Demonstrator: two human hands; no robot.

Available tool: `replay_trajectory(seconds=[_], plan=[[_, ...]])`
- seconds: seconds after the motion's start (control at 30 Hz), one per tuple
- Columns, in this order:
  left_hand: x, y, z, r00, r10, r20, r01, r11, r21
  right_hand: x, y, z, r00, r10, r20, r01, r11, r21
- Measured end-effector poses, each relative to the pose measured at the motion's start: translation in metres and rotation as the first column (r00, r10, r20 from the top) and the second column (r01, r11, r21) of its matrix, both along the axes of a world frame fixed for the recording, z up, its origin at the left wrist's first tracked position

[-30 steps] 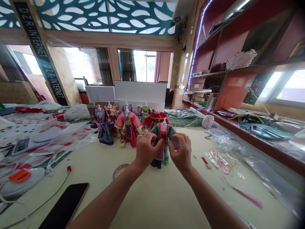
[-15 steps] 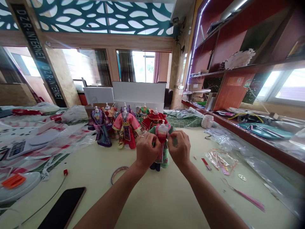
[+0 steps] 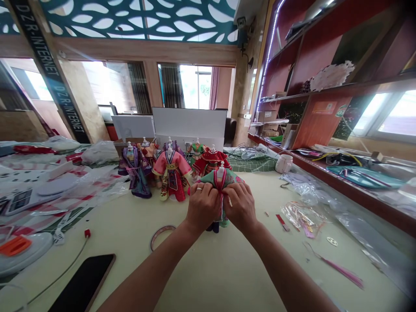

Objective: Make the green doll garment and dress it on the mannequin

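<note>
A headless doll stands upright on the table in front of me, dressed in a green robe (image 3: 230,176) with a pink beaded trim. My left hand (image 3: 204,206) pinches the robe's front edge on one side, a ring on one finger. On the other side my right hand (image 3: 239,203) is closed on the opposite front edge. The two edges meet at the doll's chest, and my fingers hide much of the skirt. Just behind stand a doll in a pink robe (image 3: 175,167), one in a purple robe (image 3: 136,171) and one in red (image 3: 212,160).
A roll of tape (image 3: 160,236) lies left of my forearms, with a black phone (image 3: 82,281) nearer. To the right are a red strip (image 3: 282,222), a plastic bag of small parts (image 3: 303,216) and a pink tassel (image 3: 344,275). A white jar (image 3: 284,164) stands farther back.
Both hands have moved inward, drawing the robe's front edges together over the doll's red chest piece, which was exposed before. The view has shifted slightly.
</note>
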State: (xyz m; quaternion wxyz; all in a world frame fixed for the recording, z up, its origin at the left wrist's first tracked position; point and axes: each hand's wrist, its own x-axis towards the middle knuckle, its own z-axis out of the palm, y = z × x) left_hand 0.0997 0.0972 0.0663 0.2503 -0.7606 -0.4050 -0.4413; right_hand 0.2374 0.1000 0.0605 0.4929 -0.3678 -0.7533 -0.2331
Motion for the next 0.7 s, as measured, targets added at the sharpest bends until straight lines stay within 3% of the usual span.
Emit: replay_trajectory(seconds=[0.17,0.43,0.7], plan=[[-0.002,-0.005,-0.003,0.998,-0.013,0.061,0.015,1.000,-0.024,-0.001,0.000,-0.007,1.000,-0.002,0.007,0.002,1.000,-0.011],[0.005,-0.007,0.000,0.979,-0.041,0.201,0.079,0.979,-0.186,-0.005,-0.002,-0.016,0.999,0.010,-0.044,-0.012,0.999,-0.050],[0.005,-0.014,0.009,0.933,-0.024,0.358,0.171,0.907,-0.385,-0.004,-0.006,-0.018,0.997,0.025,-0.077,-0.032,0.995,-0.093]])
